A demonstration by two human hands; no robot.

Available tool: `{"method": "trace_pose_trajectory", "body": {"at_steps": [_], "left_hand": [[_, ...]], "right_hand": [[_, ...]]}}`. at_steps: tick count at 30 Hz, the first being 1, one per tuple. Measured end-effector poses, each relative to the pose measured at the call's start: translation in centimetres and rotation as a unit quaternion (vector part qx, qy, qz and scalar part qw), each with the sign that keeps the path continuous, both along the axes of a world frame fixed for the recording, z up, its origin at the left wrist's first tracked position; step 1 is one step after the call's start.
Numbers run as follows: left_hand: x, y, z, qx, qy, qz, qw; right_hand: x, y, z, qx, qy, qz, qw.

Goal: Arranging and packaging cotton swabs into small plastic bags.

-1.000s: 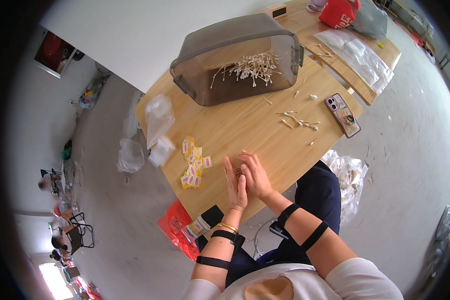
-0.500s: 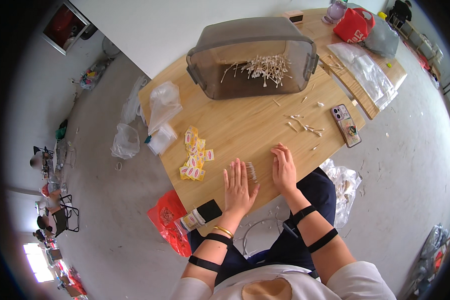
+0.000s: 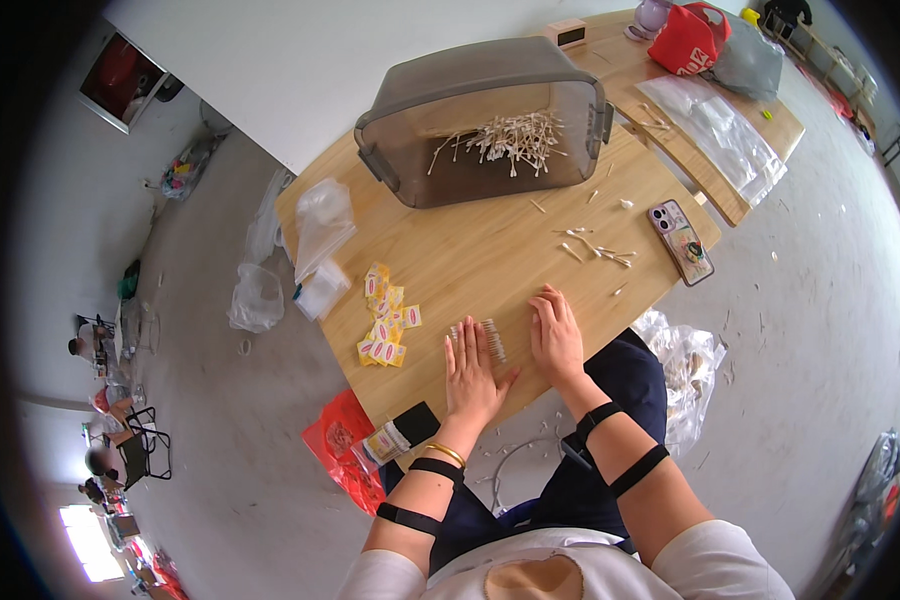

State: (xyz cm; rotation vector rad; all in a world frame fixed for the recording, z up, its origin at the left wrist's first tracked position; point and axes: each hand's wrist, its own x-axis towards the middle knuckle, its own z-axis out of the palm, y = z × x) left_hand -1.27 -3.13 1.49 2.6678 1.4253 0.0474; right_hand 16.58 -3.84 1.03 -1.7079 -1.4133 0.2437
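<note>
- Two bare hands lie at the lower centre of the frame: the left hand [image 3: 475,378] flat and open, palm down, the right hand [image 3: 557,335] open with fingers loosely bent (its palm is hidden).
- One row of cotton swabs [image 3: 495,342] lies at lower centre, partly under the left hand's fingers, which block a full count; the right hand rests just beside it, apart.
- One pile of swabs [image 3: 515,140], too tangled to count, sits in one grey bin [image 3: 470,80] tipped on its side at upper centre.
- One phone [image 3: 682,243] and a few loose swabs [image 3: 598,250] lie right of centre.
- Several yellow-and-white packets [image 3: 385,325], overlapping, lie left of centre.
- Two pale wooden tables: the near one [image 3: 450,255] fills the middle, the other [image 3: 610,70] the upper right, bearing one red bag [image 3: 688,40].
- Grey floor [image 3: 240,440] surrounds them; a white wall [image 3: 270,80] stands upper left.
- Clear plastic bags [image 3: 325,220] crowd the near table's left edge.
</note>
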Motion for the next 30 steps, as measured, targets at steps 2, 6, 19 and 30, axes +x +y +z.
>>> {"method": "trace_pose_trajectory", "body": {"at_steps": [2,6,19,30], "left_hand": [[0.1,0.1,-0.2,-0.004,-0.013,0.002,1.000],[0.1,0.2,-0.4,0.003,-0.009,0.003,1.000],[-0.6,-0.9,1.0,0.013,-0.031,0.026,0.999],[-1.1,-0.9,1.0,0.035,-0.071,0.023,0.997]], "right_hand": [[0.1,-0.1,0.0,0.000,-0.001,-0.002,1.000],[0.2,-0.1,0.1,0.001,0.001,-0.002,1.000],[0.4,-0.1,-0.1,0.011,-0.005,-0.005,1.000],[0.2,-0.1,0.3,0.007,-0.003,-0.001,1.000]]}}
